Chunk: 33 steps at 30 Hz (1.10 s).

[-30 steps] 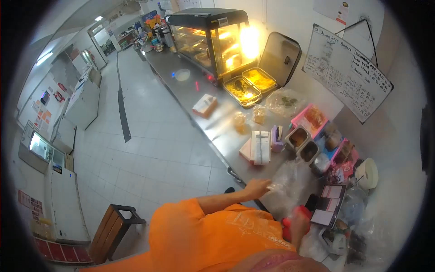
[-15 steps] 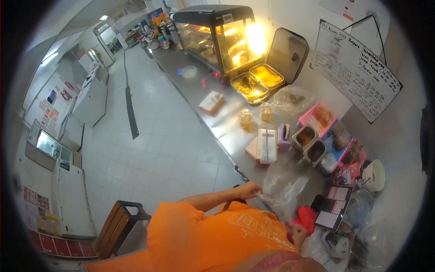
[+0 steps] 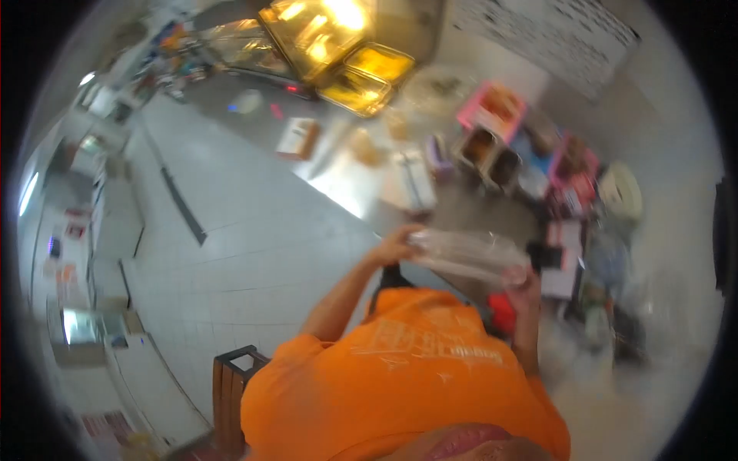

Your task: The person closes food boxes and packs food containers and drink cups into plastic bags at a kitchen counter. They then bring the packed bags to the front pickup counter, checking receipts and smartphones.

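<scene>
A clear plastic bag is stretched between my two hands, just above the near edge of the metal counter. My left hand pinches its left end. My right hand grips the other end, with the fingers partly blurred. Beneath my right wrist is a red cloth-like thing. A black phone-like object and a tablet lie to the right of that hand. Beyond the bag stand white boxes and two metal tubs holding dark contents.
A lit food warmer stands at the back, with trays of yellow food beside it. Pink baskets and a pale round tub line the wall side. A wooden chair is at lower left.
My right hand has come up from the red thing to the bag. The bag has been lifted off the counter and pulled taut. The view has tilted down and turned.
</scene>
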Motion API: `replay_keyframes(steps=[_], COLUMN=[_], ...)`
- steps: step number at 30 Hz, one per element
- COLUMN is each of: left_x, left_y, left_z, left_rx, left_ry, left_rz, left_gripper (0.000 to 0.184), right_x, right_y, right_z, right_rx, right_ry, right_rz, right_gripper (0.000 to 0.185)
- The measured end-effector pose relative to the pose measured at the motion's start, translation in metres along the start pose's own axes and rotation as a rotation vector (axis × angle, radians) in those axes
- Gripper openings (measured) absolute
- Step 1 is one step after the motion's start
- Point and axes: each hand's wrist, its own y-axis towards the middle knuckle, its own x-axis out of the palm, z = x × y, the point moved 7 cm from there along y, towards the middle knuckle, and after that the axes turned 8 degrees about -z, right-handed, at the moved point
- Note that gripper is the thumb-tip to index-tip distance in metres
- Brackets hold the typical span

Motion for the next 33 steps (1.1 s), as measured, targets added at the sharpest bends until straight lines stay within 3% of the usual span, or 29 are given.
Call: replay_keyframes(steps=[1,2,3,4,5,6,8,9,11,13,14,15,17,18,19,21,22,24,27,30,33], left_x=[-0.018,-0.021,-0.046,-0.042,-0.046,-0.034,-0.003,0.015,0.024,0.017,0.009,0.004,0.01,0.015,0.013,0.024,0.045,0.093,0.089,0.082,0.09], left_y=[-0.004,-0.006,0.002,0.002,0.006,0.008,0.015,0.019,0.024,0.032,0.037,0.039,0.033,0.033,0.03,0.018,0.028,0.042,0.085,0.103,0.103], left_z=[-0.041,-0.021,-0.075,-0.068,-0.082,-0.078,-0.052,-0.036,-0.066,-0.11,-0.134,-0.151,-0.115,-0.096,-0.075,-0.029,-0.01,0.007,-0.099,-0.135,-0.121], left_rx=[-0.179,-0.305,0.036,0.069,-0.027,-0.121,-0.271,-0.053,0.091,0.043,-0.076,-0.195,-0.315,-0.367,-0.203,0.151,0.201,0.294,-0.3,-0.467,-0.416], left_ry=[-0.076,0.365,-0.196,-0.617,-0.661,-0.338,0.313,0.556,0.737,0.688,0.543,0.397,0.263,0.194,0.388,0.779,1.014,1.435,1.578,1.589,1.521], left_rz=[0.097,0.195,0.431,0.54,0.625,0.633,0.602,0.572,0.683,0.702,0.66,0.616,0.497,0.44,0.58,0.847,0.624,0.135,-0.231,-0.308,-0.331], left_gripper=[0.043,0.03,0.025,0.024,0.018,0.02,0.027,0.039,0.04,0.042,0.043,0.043,0.05,0.053,0.05,0.043,0.041,0.036,0.036,0.038,0.04], right_x=[0.03,-0.001,0.032,0.031,0.032,-0.015,-0.099,-0.12,-0.096,0.029,0.076,0.04,-0.027,-0.042,-0.046,-0.034,-0.027,-0.047,-0.048,-0.043,-0.038], right_y=[0.0,0.003,-0.001,0.007,0.011,0.02,0.032,0.032,0.027,0.014,0.009,0.034,0.052,0.06,0.066,0.078,0.081,0.096,0.096,0.092,0.113], right_z=[0.001,0.003,0.013,0.008,0.003,0.005,-0.012,-0.025,-0.026,-0.001,0.011,0.035,0.078,0.085,0.086,0.081,0.08,0.091,0.081,0.061,0.063], right_rx=[0.219,0.209,0.237,0.141,0.097,-0.081,-0.205,-0.319,-0.74,-1.005,-1.139,-0.723,-0.188,-0.07,0.055,0.352,0.498,0.662,0.788,0.654,0.64], right_ry=[0.35,0.099,-0.356,-0.794,-1.234,-1.668,-1.448,-1.422,-1.708,-2.085,-2.257,-2.268,-2.354,-2.516,-2.672,-2.588,-2.532,-2.483,-2.451,-2.605,-2.613], right_rz=[-0.302,-0.184,0.015,0.116,0.287,0.346,0.639,0.752,0.858,0.591,0.428,0.049,-0.2,-0.096,0.015,-0.078,-0.12,-0.215,-0.225,-0.209,-0.292], right_gripper=[0.023,0.023,0.022,0.02,0.021,0.025,0.028,0.029,0.029,0.028,0.028,0.036,0.05,0.055,0.059,0.06,0.061,0.069,0.08,0.078,0.064])
